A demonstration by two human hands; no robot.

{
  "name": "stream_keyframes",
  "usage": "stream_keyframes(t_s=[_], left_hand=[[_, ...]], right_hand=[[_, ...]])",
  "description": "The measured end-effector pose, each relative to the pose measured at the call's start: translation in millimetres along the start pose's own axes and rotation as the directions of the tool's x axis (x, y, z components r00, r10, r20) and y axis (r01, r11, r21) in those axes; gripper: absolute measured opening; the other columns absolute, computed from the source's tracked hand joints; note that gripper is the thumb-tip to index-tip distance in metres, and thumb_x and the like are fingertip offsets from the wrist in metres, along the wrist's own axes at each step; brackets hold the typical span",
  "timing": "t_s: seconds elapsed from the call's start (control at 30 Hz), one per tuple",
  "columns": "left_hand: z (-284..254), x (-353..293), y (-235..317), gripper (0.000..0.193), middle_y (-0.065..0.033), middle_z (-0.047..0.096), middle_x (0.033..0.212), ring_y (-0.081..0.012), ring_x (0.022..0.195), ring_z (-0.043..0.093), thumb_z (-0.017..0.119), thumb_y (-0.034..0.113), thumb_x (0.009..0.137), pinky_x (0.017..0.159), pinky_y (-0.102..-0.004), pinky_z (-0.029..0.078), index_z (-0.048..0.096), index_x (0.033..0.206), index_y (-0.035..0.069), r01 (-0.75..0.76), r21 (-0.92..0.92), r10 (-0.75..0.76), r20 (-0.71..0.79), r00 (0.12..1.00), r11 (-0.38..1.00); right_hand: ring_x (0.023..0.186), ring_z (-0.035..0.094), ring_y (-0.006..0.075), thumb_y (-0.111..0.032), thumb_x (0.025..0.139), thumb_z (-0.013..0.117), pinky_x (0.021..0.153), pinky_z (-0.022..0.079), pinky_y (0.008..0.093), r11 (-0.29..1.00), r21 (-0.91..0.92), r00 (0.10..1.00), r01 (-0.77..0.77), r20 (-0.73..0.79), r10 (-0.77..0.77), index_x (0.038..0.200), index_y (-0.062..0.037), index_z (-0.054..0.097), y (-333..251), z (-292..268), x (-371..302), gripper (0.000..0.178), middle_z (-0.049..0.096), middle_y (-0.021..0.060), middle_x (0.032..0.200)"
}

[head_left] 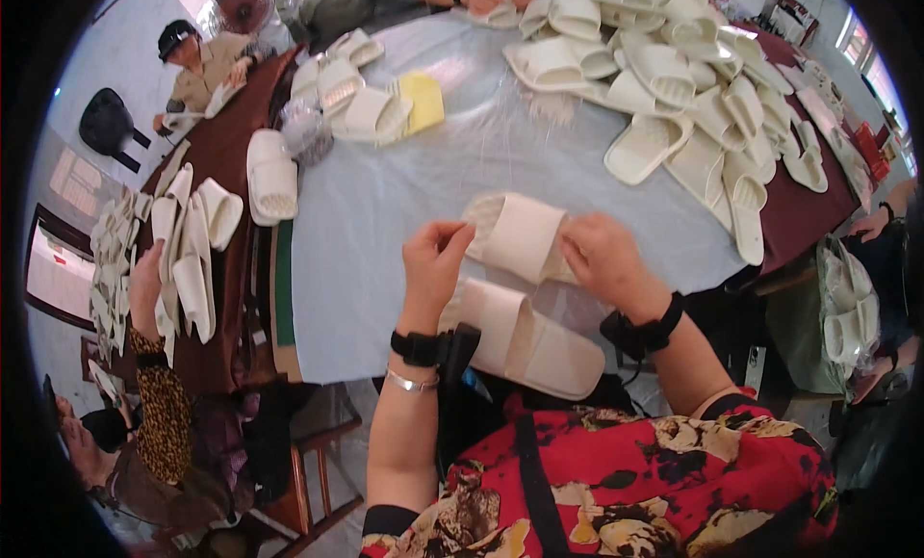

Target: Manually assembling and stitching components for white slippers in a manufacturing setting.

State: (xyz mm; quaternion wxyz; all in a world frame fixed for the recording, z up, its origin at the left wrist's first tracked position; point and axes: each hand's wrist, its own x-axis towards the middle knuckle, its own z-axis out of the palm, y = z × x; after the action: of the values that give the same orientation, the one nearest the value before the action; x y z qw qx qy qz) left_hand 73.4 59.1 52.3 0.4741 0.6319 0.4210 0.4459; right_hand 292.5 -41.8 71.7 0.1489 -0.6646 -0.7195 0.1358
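Head view, cream slipper, between left fingers and right fingers

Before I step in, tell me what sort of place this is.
Probably a slipper workshop: cream slippers are heaped on the sheet-covered table, and a co-worker's hand at left is at a second slipper pile.
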Motion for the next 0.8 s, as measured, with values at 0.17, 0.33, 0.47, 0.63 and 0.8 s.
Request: stream_keyframes(t_s=[0.17,0.33,0.47,0.63,0.8], left_hand=[[18.3,-16.1,10.0,0.010,0.0006,0.064,0.075,-0.0034,0.066,0.053,0.069,0.007,0.083,0.059,-0.0186,0.043,0.066,0.088,-0.001,-0.081,-0.082,0.090,0.121,0.988,0.993],[10.6,-22.5,3.7,0.011,0.0010,0.063,0.075,-0.0030,0.066,0.052,0.068,0.009,0.085,0.059,-0.0185,0.043,0.066,0.088,-0.002,-0.036,-0.155,0.056,0.123,0.991,0.987],[12.8,-23.4,-2.2,0.013,0.0019,0.063,0.072,-0.0029,0.064,0.052,0.069,0.011,0.085,0.058,-0.0187,0.043,0.067,0.085,-0.002,0.022,-0.198,0.006,0.139,0.990,0.980],[20.6,-23.7,-7.5,0.015,0.0009,0.059,0.083,-0.0033,0.071,0.049,0.059,0.009,0.090,0.063,-0.0188,0.042,0.059,0.102,0.000,-0.034,-0.178,0.048,0.079,0.996,0.984],[11.2,-23.2,-10.5,0.020,-0.0002,0.054,0.092,-0.0035,0.073,0.041,0.045,0.011,0.095,0.064,-0.0187,0.036,0.047,0.114,0.004,0.109,-0.423,-0.087,0.072,0.994,0.899]], right_hand=[[0.085,0.061,0.0375,-0.005,0.079,0.060,0.074,0.050,0.0436,0.829,0.220,0.740,0.514,-0.602,-0.299,0.097,-0.0016,0.061,-35.2,13.8,34.4,0.018,0.063,0.0192,0.089],[0.080,0.061,0.0351,-0.006,0.082,0.059,0.070,0.050,0.0413,0.780,0.401,0.861,0.480,-0.383,-0.334,0.095,0.0003,0.061,-28.6,39.1,41.7,0.015,0.063,0.0178,0.084],[0.076,0.060,0.0351,-0.008,0.083,0.059,0.067,0.049,0.0405,0.746,0.472,0.868,0.470,-0.401,-0.293,0.089,0.0008,0.062,-27.7,39.9,37.3,0.011,0.063,0.0174,0.082],[0.073,0.060,0.0344,-0.009,0.085,0.059,0.065,0.049,0.0394,0.751,0.516,0.893,0.411,-0.393,-0.219,0.087,0.0010,0.062,-29.2,40.4,37.2,0.011,0.062,0.0165,0.079],[0.068,0.061,0.0307,-0.006,0.084,0.060,0.061,0.049,0.0356,0.731,0.563,0.884,0.385,-0.452,-0.117,0.086,0.0003,0.062,-30.0,43.2,36.1,0.008,0.063,0.0154,0.076]])
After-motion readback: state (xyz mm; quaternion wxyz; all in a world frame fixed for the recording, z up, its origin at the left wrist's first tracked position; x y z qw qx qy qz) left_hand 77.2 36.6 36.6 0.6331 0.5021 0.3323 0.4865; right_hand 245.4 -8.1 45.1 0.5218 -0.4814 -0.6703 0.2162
